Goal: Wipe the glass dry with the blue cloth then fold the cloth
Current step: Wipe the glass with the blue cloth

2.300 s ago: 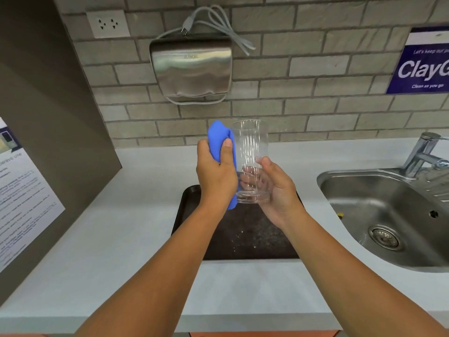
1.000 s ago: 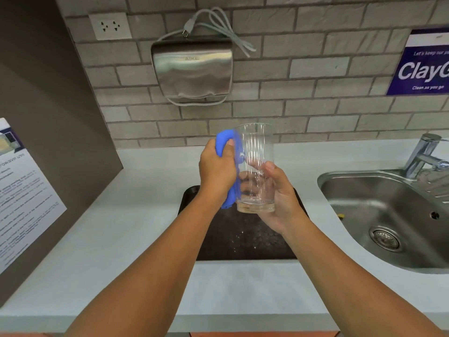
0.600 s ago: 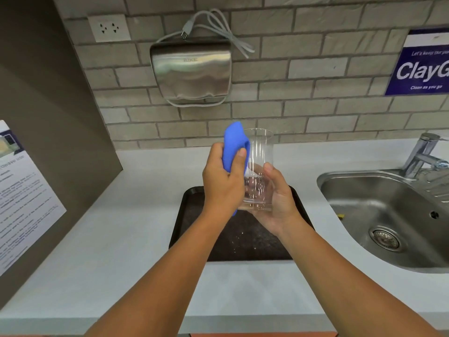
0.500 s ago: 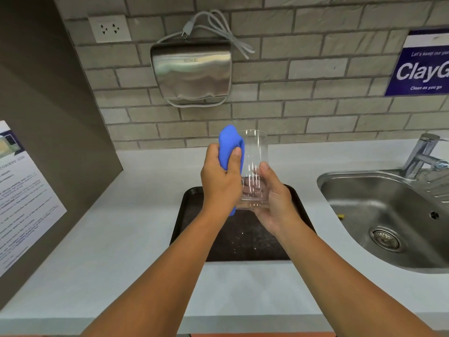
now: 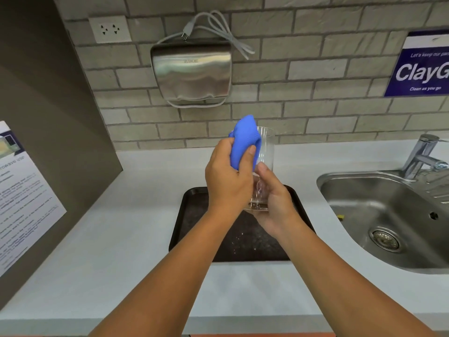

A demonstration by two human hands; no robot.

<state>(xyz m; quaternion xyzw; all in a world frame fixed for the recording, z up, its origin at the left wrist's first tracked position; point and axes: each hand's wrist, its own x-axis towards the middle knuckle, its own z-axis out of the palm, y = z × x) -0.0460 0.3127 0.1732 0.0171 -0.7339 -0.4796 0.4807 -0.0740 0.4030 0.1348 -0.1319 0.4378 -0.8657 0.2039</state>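
A clear drinking glass point(image 5: 266, 152) is held upright above the dark tray, its base cupped in my right hand point(image 5: 274, 203). My left hand point(image 5: 227, 178) grips a bunched blue cloth point(image 5: 244, 142) and presses it against the glass's left side, near the rim. The cloth's top pokes above the rim. My left hand hides the lower left part of the glass.
A dark tray point(image 5: 194, 215) with water drops lies on the pale counter point(image 5: 109, 227) under my hands. A steel sink point(image 5: 379, 215) with a tap point(image 5: 422, 156) sits to the right. On the brick wall behind hangs a steel hand dryer point(image 5: 192, 71).
My left hand has slid the cloth up and down the glass's left side; the cloth now sits higher, above the rim. The glass stays in my right hand over the tray.
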